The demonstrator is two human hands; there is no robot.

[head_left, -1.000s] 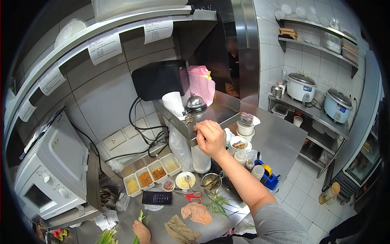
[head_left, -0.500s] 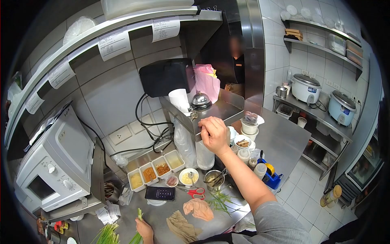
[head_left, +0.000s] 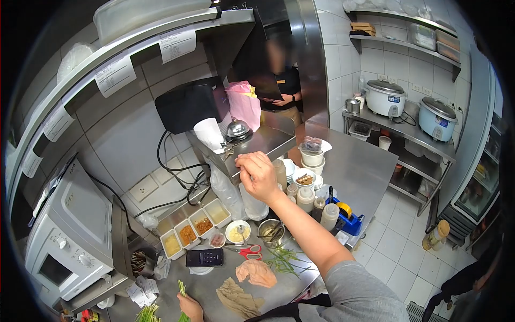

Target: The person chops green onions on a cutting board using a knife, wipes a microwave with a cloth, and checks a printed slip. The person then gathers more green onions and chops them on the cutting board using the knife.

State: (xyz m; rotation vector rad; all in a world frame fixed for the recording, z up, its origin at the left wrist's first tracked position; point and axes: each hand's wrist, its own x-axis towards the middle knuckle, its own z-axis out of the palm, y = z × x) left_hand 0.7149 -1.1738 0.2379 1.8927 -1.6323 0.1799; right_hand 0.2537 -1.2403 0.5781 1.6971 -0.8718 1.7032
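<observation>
My left hand (head_left: 191, 307) is closed around a bunch of long green stalks, which look like scallions (head_left: 183, 287), low in the view above the steel counter (head_left: 206, 287). More cut green stalks (head_left: 148, 313) lie to its left. My right arm reaches forward, and my right hand (head_left: 258, 173) has its fingers curled over the edge of a raised steel shelf (head_left: 268, 144). On that shelf stand a call bell (head_left: 237, 127) and a pink bag (head_left: 244, 104). Red scissors (head_left: 250, 251), a phone (head_left: 204, 257), a crumpled pinkish cloth (head_left: 256, 273) and a brown cloth (head_left: 240, 298) lie on the counter.
Food trays (head_left: 188, 234) and a small bowl (head_left: 237, 232) line the back. Squeeze bottles (head_left: 306, 198) and a blue tape dispenser (head_left: 351, 224) stand right of my arm. A microwave (head_left: 70, 236) is at left. One person (head_left: 287, 86) stands beyond the shelf; another (head_left: 456, 287) shows at lower right.
My view has turned to the right, so things sit further left. The person beyond the shelf shows more fully, and another person has appeared at lower right. Both my hands keep their hold.
</observation>
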